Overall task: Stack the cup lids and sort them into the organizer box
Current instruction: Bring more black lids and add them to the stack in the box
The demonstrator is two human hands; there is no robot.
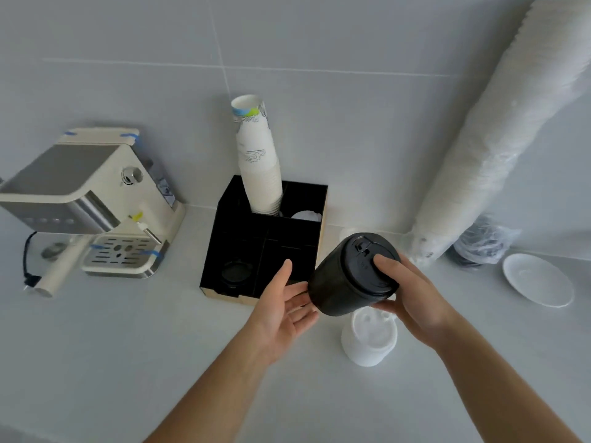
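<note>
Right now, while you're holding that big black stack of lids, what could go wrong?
The tilted black stack of plastic lids is held at its top end by the right hand, while the open left hand only touches its bottom end, so lids might slide apart. The white stack of lids stands right beneath and could get knocked. The black organizer box already holds tall white paper cups that an arm might bump.
</note>
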